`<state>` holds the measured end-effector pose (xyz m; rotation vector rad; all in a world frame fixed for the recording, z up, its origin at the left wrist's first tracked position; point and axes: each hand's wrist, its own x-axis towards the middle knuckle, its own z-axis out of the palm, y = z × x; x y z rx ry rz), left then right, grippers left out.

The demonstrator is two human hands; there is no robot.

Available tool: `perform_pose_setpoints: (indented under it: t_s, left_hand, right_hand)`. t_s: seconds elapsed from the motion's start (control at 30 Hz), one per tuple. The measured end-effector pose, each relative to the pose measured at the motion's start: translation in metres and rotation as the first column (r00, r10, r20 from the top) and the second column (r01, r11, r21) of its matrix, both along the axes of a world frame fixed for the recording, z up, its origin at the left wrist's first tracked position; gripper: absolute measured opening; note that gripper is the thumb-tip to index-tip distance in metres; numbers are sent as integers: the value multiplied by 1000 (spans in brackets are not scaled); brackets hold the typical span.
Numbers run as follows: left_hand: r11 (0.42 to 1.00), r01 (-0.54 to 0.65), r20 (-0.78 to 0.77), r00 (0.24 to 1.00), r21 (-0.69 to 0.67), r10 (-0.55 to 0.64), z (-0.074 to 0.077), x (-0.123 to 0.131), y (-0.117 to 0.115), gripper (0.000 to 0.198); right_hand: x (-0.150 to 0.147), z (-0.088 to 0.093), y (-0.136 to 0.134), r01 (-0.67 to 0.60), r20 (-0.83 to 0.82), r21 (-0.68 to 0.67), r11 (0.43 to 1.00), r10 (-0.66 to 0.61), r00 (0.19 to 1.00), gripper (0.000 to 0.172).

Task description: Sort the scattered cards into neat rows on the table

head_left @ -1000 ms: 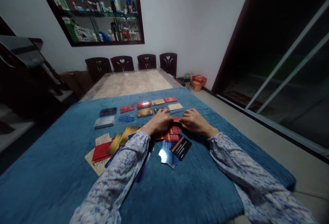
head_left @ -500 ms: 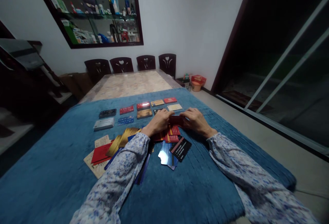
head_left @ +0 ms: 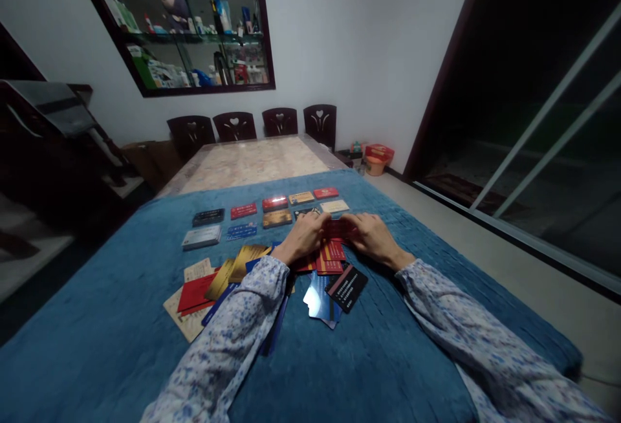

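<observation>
Between my two hands is a small stack of dark red cards [head_left: 339, 229], gripped at its ends. My left hand [head_left: 306, 234] has its fingers closed on the left end, and my right hand [head_left: 372, 237] on the right end. Just below them lie loose red and yellow cards [head_left: 330, 258], partly under my left hand. Nearer to me are blue cards [head_left: 321, 300] and a black card [head_left: 347, 287]. Left of my left wrist, gold cards [head_left: 242, 262], red cards [head_left: 194, 292] and cream cards [head_left: 175, 310] overlap; my sleeve hides some.
Beyond my hands, neat stacks stand in two rows, among them a white stack [head_left: 201, 237], a black stack [head_left: 208, 216] and a gold stack [head_left: 277, 218]. A blue cloth [head_left: 402, 358] covers the near part of the table [head_left: 252, 158]. Several dark chairs [head_left: 234, 127] line the far end.
The whole view has shifted slightly, moving things right and down. My hands have drawn a little closer together around the dark red cards; the other cards lie as before.
</observation>
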<state>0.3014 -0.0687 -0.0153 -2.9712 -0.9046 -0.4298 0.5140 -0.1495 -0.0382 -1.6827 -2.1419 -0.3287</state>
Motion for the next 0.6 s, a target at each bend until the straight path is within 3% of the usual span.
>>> perform_pose_setpoints:
  t_s: [0.6]
  left_hand:
    - [997, -67, 16, 998, -22, 68, -1, 2, -5, 48]
  right_hand:
    - [-6, -2, 1, 39, 35, -9, 999, -38, 999, 44]
